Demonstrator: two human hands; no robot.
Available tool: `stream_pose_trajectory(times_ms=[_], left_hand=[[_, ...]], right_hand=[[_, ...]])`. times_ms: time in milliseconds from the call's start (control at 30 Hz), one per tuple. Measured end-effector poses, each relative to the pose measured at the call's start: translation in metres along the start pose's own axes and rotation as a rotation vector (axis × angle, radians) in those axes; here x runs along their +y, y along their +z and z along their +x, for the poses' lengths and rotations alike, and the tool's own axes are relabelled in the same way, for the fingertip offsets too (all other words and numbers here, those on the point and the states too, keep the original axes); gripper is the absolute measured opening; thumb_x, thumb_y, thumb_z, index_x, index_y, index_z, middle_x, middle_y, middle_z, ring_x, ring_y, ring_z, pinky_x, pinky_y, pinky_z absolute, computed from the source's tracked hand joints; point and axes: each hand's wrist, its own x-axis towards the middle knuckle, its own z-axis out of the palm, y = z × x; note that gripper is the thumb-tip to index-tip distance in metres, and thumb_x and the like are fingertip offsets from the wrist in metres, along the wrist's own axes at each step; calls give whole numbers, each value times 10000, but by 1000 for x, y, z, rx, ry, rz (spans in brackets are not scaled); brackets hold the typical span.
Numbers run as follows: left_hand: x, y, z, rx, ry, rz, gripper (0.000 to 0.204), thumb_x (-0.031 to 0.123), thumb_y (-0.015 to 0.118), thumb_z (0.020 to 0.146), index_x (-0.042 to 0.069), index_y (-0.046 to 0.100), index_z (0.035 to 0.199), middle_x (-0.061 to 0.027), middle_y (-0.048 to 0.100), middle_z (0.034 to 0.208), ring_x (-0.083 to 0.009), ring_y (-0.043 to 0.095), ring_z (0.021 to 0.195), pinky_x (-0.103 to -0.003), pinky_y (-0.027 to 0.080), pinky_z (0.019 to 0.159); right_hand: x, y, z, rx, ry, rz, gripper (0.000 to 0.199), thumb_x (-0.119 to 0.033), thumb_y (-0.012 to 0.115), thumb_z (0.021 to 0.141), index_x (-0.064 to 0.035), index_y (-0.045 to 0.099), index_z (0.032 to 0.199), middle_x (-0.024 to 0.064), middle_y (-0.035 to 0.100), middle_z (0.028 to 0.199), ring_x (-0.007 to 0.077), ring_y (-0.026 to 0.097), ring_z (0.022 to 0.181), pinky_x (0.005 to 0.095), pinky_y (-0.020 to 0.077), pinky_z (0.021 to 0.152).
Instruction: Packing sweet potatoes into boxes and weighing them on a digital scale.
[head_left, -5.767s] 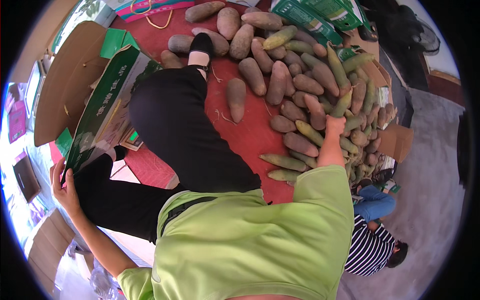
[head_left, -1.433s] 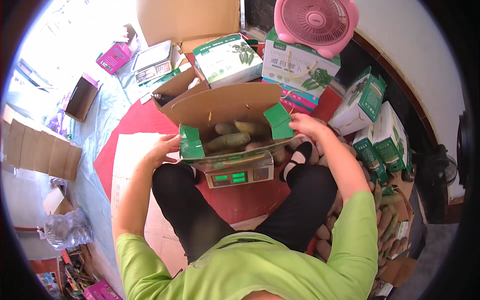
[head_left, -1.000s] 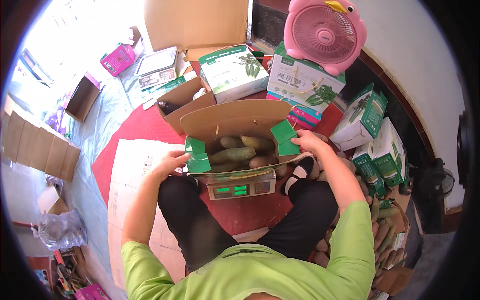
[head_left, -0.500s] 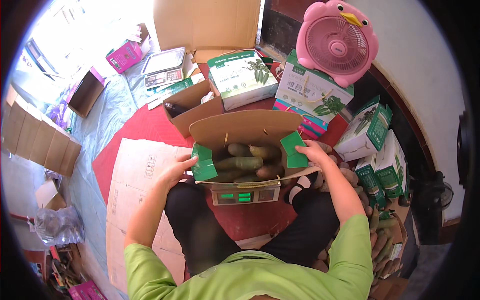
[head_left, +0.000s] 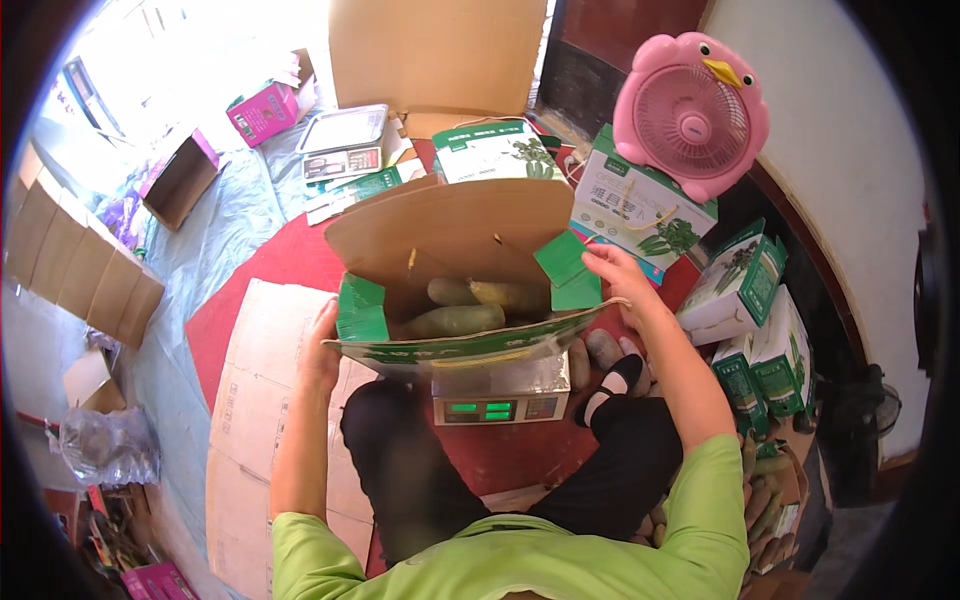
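An open cardboard carton (head_left: 440,225) with green side flaps is held between my two hands, tilted and raised above the digital scale (head_left: 502,385). Inside lie several green radishes (head_left: 455,320), partly hidden by the front wall. My left hand (head_left: 321,345) presses against the carton's left side, its fingers mostly behind the wall. At the right end, my right hand (head_left: 612,272) grips the edge beside the green flap. The scale's green display is lit, and its silver platform shows under the carton.
Loose radishes (head_left: 604,348) lie by my foot, and more fill a box (head_left: 768,500) at the right. White-green cartons (head_left: 735,265) stand along the wall. A pink fan (head_left: 690,125) sits on a carton at the back right. Flat cardboard (head_left: 255,400) covers the floor at left.
The carton has risen off the scale and shifted left, tilting, with both hands moving along with it. The scale platform has come into view. The whole view has shifted slightly.
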Motion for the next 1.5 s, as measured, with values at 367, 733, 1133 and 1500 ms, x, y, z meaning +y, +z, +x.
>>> stream_pose_trajectory(times_ms=[367,733,1133,1500], left_hand=[[67,-111,-86,291,182,-154,501,402,564,935,58,506,1294,-41,599,1148,-144,538,1055,-321,415,923],[26,-276,-261,708,179,-168,595,506,552,908,58,509,1298,-130,621,1129,-221,596,998,-345,501,837],[-127,-392,-425,911,-96,-354,597,543,508,917,56,554,1258,-135,654,1131,-273,645,987,-400,524,860],[-130,-423,-442,986,-238,-169,622,599,516,879,158,505,1318,-16,582,1261,-211,516,1126,-435,406,906]], right_hand=[[-53,172,-3,-357,-79,-60,539,-238,678,869,7,429,1279,98,608,1017,161,636,919,293,534,783],[55,352,-50,-746,122,-428,798,-353,763,764,-25,356,1367,115,599,1098,168,569,902,300,443,661],[187,403,-139,-1165,551,-724,936,-307,736,797,-2,164,1473,169,609,1144,224,610,903,336,512,651],[75,304,-52,-944,-19,-396,433,-203,650,861,-5,549,1233,83,649,967,127,597,823,266,490,678]])
